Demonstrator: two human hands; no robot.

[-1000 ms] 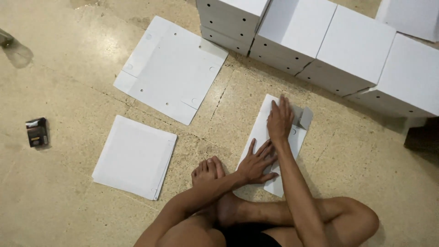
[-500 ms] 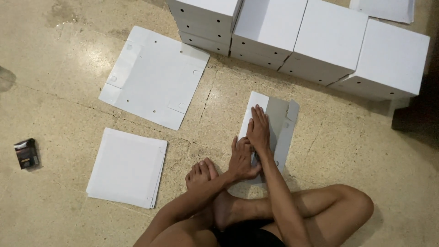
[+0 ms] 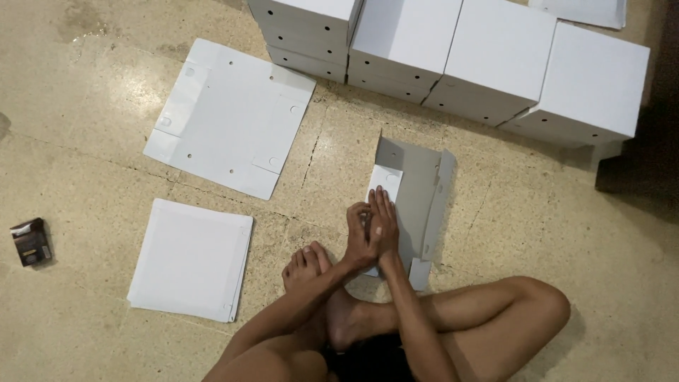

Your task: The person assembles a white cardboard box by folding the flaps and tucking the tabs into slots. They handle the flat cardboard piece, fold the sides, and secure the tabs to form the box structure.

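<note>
I sit cross-legged on a speckled floor with a white cardboard sheet (image 3: 419, 185) lying in front of my legs. It is partly folded, its right side and far end standing up. My left hand (image 3: 358, 239) has its fingers curled on the near left flap of the sheet. Right beside it, my right hand (image 3: 385, 225) lies flat on the same flap, fingers together and pointing away from me. The two hands touch each other. My bare foot (image 3: 305, 265) rests just left of them.
A stack of flat white sheets (image 3: 191, 260) lies to the left, with a larger unfolded punched sheet (image 3: 230, 117) beyond it. Several assembled white boxes (image 3: 467, 60) stand in a row at the back. A small dark packet (image 3: 30, 242) lies at far left.
Both hands slid back toward me along the sheet and came together on its near flap. The sheet went from lying flat to having its right side and far end raised.
</note>
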